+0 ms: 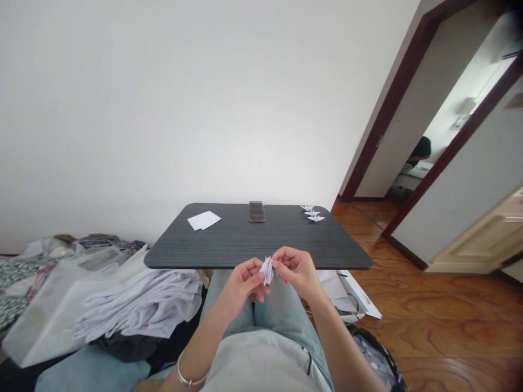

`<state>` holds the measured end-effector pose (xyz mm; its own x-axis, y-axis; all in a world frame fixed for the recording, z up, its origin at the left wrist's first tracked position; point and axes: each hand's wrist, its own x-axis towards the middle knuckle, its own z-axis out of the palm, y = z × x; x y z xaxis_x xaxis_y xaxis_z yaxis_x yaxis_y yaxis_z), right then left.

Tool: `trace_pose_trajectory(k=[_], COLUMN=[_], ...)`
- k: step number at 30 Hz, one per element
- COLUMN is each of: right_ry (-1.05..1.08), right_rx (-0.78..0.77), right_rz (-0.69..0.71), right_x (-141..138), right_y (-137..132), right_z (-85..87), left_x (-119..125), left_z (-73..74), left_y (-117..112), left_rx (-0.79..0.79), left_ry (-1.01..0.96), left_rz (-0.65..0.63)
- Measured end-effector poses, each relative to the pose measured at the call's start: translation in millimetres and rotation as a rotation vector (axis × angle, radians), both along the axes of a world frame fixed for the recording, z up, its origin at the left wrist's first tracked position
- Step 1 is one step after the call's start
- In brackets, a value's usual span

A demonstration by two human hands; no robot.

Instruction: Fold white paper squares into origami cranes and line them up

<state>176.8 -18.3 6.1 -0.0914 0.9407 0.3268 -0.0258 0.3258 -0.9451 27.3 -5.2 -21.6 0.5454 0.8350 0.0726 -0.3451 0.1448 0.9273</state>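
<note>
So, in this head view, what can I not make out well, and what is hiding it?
Head view only:
The folded white paper: its inner folds are hidden by the fingers of the left hand and right hand.
The dark flat object on the table: too small to identify surely.
The folded paper birds: too small and overlapping to count surely.
The person beyond the doorway: dim, small, partly hidden by the door frame.
</note>
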Motion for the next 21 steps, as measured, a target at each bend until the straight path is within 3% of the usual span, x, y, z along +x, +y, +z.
trace_pose_trajectory(k=[11,21], right_ry=[0.018,0.034], right_rx=[-0.017,-0.076], right_rz=[-0.002,-0.021], right_x=[-2.4,-0.2], right_y=[0.9,4.9], right_z=[-1.0,-6.8], left_x=[1.9,2.3], left_z=[4.9,6.6], left_y=[-1.9,-1.6], left_rx=[-0.002,0.047], left_ry=[-0.01,0.04], left_rz=[0.011,0.141])
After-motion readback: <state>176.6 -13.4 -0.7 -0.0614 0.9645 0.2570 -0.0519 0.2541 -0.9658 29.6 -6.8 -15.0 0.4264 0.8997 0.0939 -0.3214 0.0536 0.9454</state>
